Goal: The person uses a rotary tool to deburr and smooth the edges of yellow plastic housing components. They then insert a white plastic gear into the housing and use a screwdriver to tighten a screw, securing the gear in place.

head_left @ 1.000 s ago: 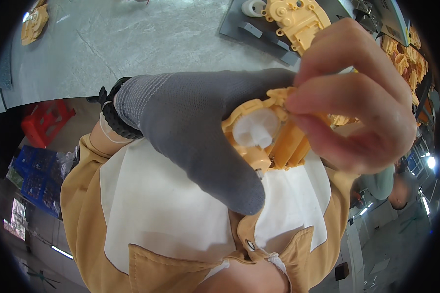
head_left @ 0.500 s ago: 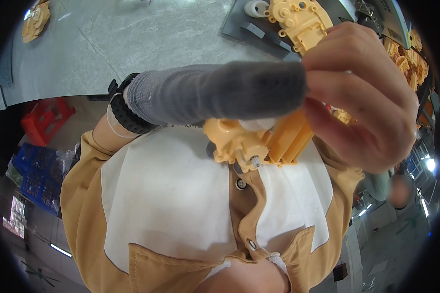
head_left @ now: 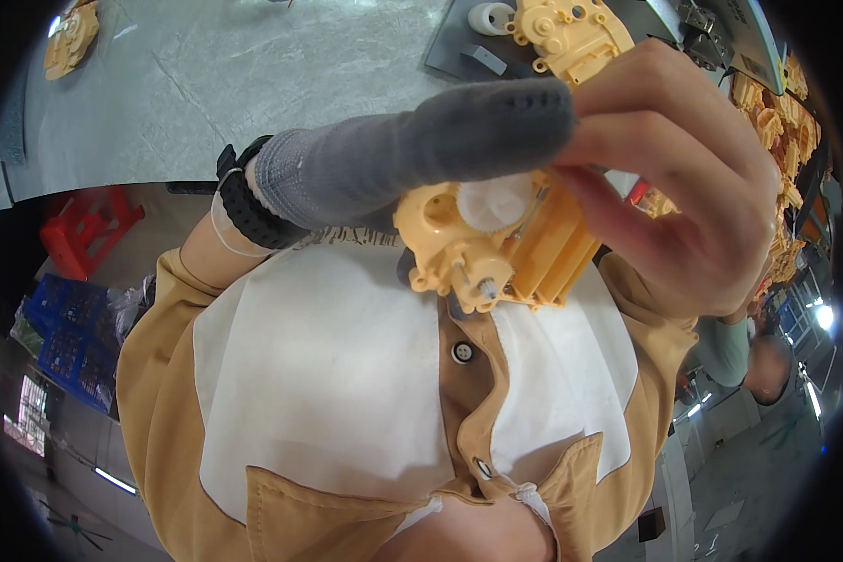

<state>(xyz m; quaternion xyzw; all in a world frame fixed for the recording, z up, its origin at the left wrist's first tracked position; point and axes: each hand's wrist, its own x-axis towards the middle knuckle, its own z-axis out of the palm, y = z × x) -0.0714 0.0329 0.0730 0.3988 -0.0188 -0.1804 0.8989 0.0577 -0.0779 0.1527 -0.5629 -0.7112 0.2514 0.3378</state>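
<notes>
My left hand [head_left: 440, 136], in a grey knitted glove with a darker fingertip area, reaches across from the left and grips a yellow plastic gear housing [head_left: 557, 258] held in front of my shirt. A white plastic gear [head_left: 493, 203] sits in the housing, and a small metal toothed shaft [head_left: 487, 288] sticks out low on it. My bare right hand [head_left: 688, 173] is closed in a pinch at the housing's upper right, against the gloved fingertip. What lies between its fingertips is hidden.
Beyond my hands, another yellow housing [head_left: 576, 37] rests at a dark grey fixture beside a white ring [head_left: 490, 18]. Many yellow parts [head_left: 785, 140] are heaped at right. One yellow piece [head_left: 71, 41] lies far left on the grey table [head_left: 215, 75]. A red stool [head_left: 92, 229] and blue crates [head_left: 70, 342] stand below.
My gloved left hand has lifted slightly, uncovering the white gear in the housing. My right hand has shifted a little to the left with its pinch kept.
</notes>
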